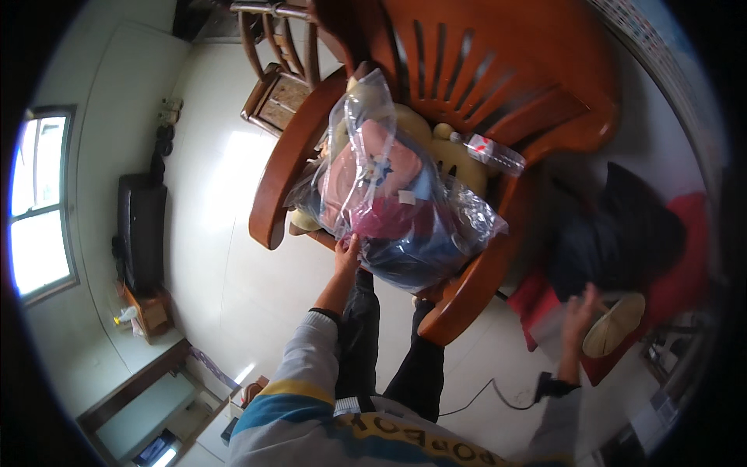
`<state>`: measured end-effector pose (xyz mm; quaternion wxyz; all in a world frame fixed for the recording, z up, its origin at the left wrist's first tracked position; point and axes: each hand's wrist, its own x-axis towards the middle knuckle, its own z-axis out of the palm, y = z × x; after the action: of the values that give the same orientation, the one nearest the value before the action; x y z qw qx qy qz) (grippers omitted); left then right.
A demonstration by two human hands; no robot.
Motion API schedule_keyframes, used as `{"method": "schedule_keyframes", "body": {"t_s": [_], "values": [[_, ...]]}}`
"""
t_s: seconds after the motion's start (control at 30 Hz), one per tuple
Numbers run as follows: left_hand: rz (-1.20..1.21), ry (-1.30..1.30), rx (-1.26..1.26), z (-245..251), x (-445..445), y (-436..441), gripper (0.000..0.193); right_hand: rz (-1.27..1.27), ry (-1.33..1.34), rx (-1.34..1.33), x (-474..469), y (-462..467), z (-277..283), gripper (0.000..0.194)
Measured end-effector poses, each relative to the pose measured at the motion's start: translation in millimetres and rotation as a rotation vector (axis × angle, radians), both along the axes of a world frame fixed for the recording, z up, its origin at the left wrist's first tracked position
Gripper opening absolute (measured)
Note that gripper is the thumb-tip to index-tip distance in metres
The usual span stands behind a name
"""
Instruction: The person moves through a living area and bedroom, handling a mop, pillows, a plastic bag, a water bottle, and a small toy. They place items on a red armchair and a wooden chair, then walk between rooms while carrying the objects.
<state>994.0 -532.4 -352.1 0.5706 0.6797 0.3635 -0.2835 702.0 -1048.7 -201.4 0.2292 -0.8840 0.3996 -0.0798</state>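
A clear plastic bag with pink, magenta and blue folded cloth inside rests on the seat of a reddish wooden armchair. At the bag's near left edge, my left hand pinches the plastic between thumb and fingers. To the right, my right hand is blurred, with its fingers apart and nothing seen in it. It is over or beside a dark cloth and a red cloth, near a round beige fan-like object; whether it touches them I cannot tell.
A plastic bottle lies by a beige cushion on the armchair. Behind it on the left stands a wooden chair. A black case-like object stands along the left wall. A thin black cable crosses the floor near my right wrist.
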Motion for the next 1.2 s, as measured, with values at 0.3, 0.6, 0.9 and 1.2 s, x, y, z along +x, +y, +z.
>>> {"method": "schedule_keyframes", "body": {"t_s": [0.3, 0.6, 0.9, 1.2], "values": [[-0.31, -0.094, 0.068, -9.9, 23.1, 46.0, 0.049, 0.381, 0.43, 0.191, 247.4, 203.1, -35.8, 0.102], [-0.935, -0.898, 0.598, 49.6, 176.3, 50.0, 0.064, 0.308, 0.724, 0.516, 305.0, 196.4, -78.4, 0.094], [-1.155, -0.425, 0.018, -32.6, 210.9, 72.0, 0.024, 0.155, 0.681, 0.65, 303.5, 225.4, -6.7, 0.046], [-0.879, -0.53, 0.502, 48.3, 221.5, 21.5, 0.051, 0.224, 0.452, -0.011, 366.6, 156.4, 10.0, 0.048]]}}
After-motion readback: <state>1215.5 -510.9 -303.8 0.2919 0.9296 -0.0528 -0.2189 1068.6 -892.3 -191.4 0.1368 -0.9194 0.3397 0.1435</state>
